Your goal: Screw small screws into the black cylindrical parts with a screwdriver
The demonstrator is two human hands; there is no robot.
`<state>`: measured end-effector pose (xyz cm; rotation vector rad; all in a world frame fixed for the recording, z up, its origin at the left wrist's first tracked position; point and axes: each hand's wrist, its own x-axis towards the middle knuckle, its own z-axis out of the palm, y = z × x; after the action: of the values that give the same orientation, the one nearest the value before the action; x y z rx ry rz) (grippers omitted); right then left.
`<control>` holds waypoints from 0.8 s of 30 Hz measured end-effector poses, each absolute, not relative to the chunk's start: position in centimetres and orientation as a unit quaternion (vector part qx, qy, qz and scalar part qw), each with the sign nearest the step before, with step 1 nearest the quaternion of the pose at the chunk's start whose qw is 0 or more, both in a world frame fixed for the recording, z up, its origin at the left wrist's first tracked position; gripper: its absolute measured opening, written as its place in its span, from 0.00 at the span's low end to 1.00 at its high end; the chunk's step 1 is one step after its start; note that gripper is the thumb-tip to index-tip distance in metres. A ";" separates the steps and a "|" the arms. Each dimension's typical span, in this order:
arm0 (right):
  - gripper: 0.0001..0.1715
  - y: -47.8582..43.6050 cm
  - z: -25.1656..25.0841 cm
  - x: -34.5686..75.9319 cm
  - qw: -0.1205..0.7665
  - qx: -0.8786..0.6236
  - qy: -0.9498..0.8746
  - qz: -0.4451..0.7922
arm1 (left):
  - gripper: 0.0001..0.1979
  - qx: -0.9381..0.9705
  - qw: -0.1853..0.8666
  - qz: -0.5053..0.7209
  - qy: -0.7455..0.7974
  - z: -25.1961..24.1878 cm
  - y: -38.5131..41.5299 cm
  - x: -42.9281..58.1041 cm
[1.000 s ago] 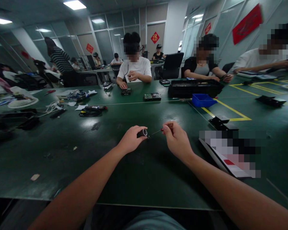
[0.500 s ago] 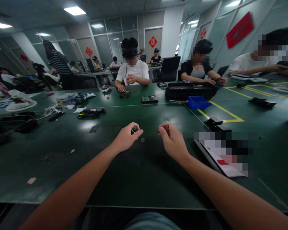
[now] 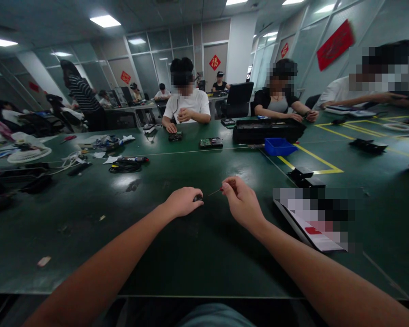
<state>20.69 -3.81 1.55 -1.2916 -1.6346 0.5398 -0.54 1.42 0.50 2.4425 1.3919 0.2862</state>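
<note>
My left hand is low over the green table, its fingers curled round a small dark round part with a shiny rim. Most of that part is hidden by the fingers. To the right, my right hand pinches a thin screwdriver with a reddish handle. Its slender shaft points left toward my left hand, and the tip stays apart from the round part.
Ahead lie a circuit-board device, a blue bin and a long black housing. Black brackets and a white-edged flat item are on the right. A coiled black cable lies left. Co-workers sit opposite.
My left hand has moved down and slightly right, turning palm downward, to where a small round piece lay on the table; that piece no longer shows separately. My right hand stays almost still.
</note>
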 end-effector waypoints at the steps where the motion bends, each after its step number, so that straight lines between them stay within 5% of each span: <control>1: 0.11 -3.9 1.6 20.7 0.472 -0.528 -0.670 0.223 | 0.10 0.854 0.163 0.099 0.484 0.5 1.6 -0.6; 10: 0.12 -3.9 1.5 20.7 0.458 -0.522 -0.679 0.237 | 0.14 0.746 0.389 0.124 0.526 2.3 1.5 -4.2; 15: 0.13 -3.7 1.1 20.8 0.456 -0.516 -0.684 0.241 | 0.13 0.567 0.544 0.268 0.557 3.5 0.9 -8.7; 24: 0.12 -3.5 1.0 20.7 0.445 -0.523 -0.687 0.240 | 0.11 0.226 0.528 0.597 0.560 4.9 0.9 -21.0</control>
<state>20.69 -3.54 0.98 -1.2960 -1.7023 0.5938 -21.02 0.86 4.94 0.5394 1.3375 1.4262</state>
